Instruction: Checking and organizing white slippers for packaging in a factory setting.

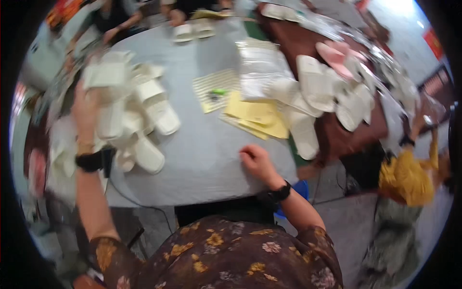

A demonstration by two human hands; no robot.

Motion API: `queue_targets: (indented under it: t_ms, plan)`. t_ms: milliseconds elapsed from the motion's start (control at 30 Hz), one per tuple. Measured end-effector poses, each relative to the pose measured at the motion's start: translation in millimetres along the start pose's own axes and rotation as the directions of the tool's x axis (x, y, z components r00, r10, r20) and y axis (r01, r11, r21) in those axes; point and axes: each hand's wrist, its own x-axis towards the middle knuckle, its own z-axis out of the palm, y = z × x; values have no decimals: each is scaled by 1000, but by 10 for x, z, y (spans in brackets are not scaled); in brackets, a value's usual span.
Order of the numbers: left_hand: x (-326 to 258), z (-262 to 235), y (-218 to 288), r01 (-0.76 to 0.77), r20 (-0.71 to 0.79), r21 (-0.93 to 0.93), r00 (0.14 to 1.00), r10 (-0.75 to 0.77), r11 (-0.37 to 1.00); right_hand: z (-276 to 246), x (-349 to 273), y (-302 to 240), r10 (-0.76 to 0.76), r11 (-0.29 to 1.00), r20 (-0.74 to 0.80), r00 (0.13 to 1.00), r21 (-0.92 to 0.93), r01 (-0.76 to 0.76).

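Right hand (257,163) curled near grey table (202,159) edge, left hand (86,111) on white slippers (144,120)

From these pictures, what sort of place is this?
Probably a small workshop for packing slippers: heaps of white slippers on a grey table, clear plastic bags, and other people's hands at the far edge.

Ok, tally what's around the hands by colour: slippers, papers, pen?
White slippers: too blurred and heaped to count
Pink slippers: 2
Yellow sheets: stack, at least 2
Green pen: 1
Total countable: 5
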Motion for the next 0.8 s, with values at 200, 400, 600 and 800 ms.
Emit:
queue_targets:
  t_ms: [200, 400, 600, 800]
  plan:
    - [-284, 204, -123, -113, 178, 205, 981, 77, 972, -905, 149, -306, -41, 984, -278, 960, -178, -10]
    - [-1400, 538, 596, -279, 174, 106, 950, 258, 954, -1957, 643, -496, -412, 730, -407, 816, -683, 27]
    - [-2321, 909, 1118, -233, 378, -153, 884, 275, 960, -2453, 1457, -172, -263, 506, -378, 888, -837, -207]
    - [-2802, 963, 1233, -227, 433, -275, 838, 331, 934, -2503, 1682, -404, 275, 389, -303, 912, -833, -394]
